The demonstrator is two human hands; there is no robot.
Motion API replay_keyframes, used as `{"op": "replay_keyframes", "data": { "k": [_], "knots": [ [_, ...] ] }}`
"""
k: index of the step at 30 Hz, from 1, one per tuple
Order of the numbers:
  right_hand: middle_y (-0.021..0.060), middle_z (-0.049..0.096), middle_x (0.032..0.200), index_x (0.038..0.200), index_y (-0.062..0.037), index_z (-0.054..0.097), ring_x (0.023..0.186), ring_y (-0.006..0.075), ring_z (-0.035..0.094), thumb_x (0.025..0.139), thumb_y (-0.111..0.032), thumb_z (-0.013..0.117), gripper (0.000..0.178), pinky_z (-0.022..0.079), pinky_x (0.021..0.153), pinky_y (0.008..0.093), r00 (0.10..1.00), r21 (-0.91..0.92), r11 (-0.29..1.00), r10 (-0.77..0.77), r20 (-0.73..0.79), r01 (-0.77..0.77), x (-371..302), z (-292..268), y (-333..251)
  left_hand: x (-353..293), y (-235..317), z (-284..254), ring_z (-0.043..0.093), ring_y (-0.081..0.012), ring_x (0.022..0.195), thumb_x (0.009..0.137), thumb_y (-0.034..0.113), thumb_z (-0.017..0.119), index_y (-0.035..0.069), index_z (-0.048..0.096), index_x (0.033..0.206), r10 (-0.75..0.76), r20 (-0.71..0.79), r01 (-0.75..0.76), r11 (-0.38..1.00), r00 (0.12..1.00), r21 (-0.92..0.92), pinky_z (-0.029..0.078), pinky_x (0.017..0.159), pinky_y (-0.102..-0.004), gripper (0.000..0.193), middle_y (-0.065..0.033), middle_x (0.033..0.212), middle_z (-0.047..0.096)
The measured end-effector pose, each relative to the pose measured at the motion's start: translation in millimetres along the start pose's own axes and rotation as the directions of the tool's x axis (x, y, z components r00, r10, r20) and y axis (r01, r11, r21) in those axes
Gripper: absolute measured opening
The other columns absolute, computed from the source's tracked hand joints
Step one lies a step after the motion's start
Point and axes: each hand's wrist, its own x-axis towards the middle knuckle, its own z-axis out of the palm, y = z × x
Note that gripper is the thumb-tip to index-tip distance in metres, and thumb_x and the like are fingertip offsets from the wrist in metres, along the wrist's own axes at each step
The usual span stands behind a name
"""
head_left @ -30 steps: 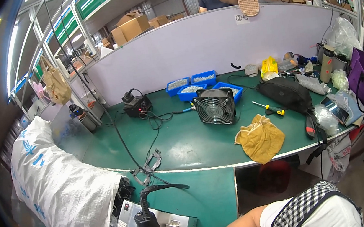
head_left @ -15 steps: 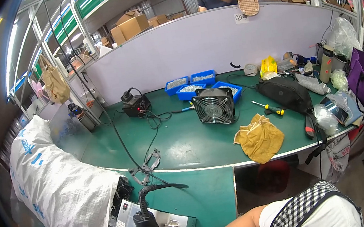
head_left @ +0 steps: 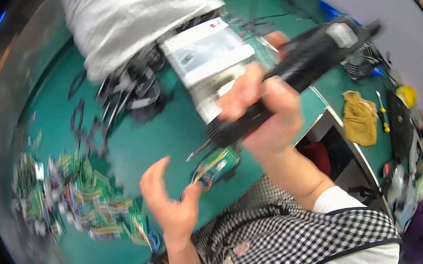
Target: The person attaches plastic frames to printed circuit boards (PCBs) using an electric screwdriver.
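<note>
- The right hand (head_left: 265, 111) is wrapped tight around a black, thick-barrelled handheld tool (head_left: 294, 70), fingers curled over the lower part of the barrel; the tool's metal tip points down and left toward the bench.
- The left hand (head_left: 170, 201) is spread, fingers fanned upward and holding nothing; its thumb side touches the near end of a small green circuit board (head_left: 217, 164).
- That board lies on the green bench top (head_left: 169, 132) near the front edge, just under the tool tip, between the two hands.
- A white and grey box-shaped unit (head_left: 207, 58) stands just behind the right hand.
- A large white woven sack (head_left: 126, 15) lies at the far side, with a tangle of black cables (head_left: 126, 92) before it.
- A blurred heap of small green circuit boards (head_left: 70, 198) is spread on the left.
- A yellow cloth (head_left: 358, 119) lies far right.
</note>
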Motion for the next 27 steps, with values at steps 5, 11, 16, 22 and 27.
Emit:
{"op": "replay_keyframes", "data": {
  "k": [5, 11, 16, 22, 27],
  "knots": [
    [0.0083, 0.050, 0.066, 0.134, -0.0081, 0.015, 0.054, 0.0193, 0.053, 0.080, -0.008, 0.050, 0.065, 0.049, 0.056, 0.0347, 0.993, -0.400, 0.916, 0.087, 0.085, -0.047, -24.3, -0.5, 25.3, -48.5, -9.1, 20.9, 0.044, -0.0309, 0.106, 0.056, 0.031, 0.077, 0.004, 0.053, 0.108, -0.049, 0.065, 0.019, 0.918, 0.997, 0.396, 0.028, 0.095, -0.0441, 0.063, -0.0122, 0.111, 0.049],
    [0.0108, 0.054, 0.065, 0.132, 0.0000, 0.014, 0.054, 0.0163, 0.054, 0.073, 0.003, 0.054, 0.072, 0.047, 0.054, 0.0277, 0.958, -0.569, 0.808, 0.264, 0.113, -0.155, -48.3, 14.5, 40.4, -66.0, -23.5, 40.3, 0.049, -0.0244, 0.101, 0.055, 0.026, 0.078, 0.007, 0.056, 0.096, -0.049, 0.001, 0.045, 0.931, 0.999, 0.361, 0.029, 0.095, -0.0471, 0.051, -0.0052, 0.101, 0.053],
    [0.0049, 0.054, 0.070, 0.120, 0.0004, 0.029, 0.057, 0.0100, 0.052, 0.070, 0.005, 0.059, 0.058, 0.044, 0.052, 0.0234, 0.939, -0.600, 0.779, 0.320, 0.128, -0.184, -57.3, 11.9, 55.8, -68.3, -28.4, 49.2, 0.051, -0.0243, 0.094, 0.054, 0.019, 0.077, 0.006, 0.061, 0.082, -0.028, -0.067, 0.044, 0.963, 0.997, 0.265, 0.036, 0.089, -0.0431, 0.034, -0.0058, 0.099, 0.056],
    [0.0010, 0.051, 0.085, 0.116, 0.0008, 0.036, 0.072, 0.0067, 0.048, 0.067, 0.003, 0.063, 0.057, 0.041, 0.063, 0.0211, 0.917, -0.625, 0.739, 0.387, 0.091, -0.250, -57.3, 9.3, 64.2, -65.2, -27.9, 50.5, 0.052, -0.0244, 0.093, 0.053, 0.017, 0.077, 0.006, 0.062, 0.079, -0.051, -0.064, 0.066, 0.963, 0.997, 0.260, 0.037, 0.086, -0.0416, 0.032, -0.0067, 0.095, 0.058],
    [0.0014, 0.053, 0.083, 0.119, 0.0013, 0.036, 0.069, 0.0062, 0.048, 0.066, 0.003, 0.062, 0.059, 0.041, 0.061, 0.0209, 0.895, -0.673, 0.698, 0.428, 0.121, -0.243, -55.4, 5.2, 70.5, -61.7, -26.5, 49.0, 0.052, -0.0243, 0.090, 0.055, 0.018, 0.076, 0.006, 0.061, 0.078, -0.036, -0.069, 0.054, 0.962, 0.997, 0.269, 0.038, 0.081, -0.0398, 0.030, -0.0062, 0.095, 0.058]
  ]
}}
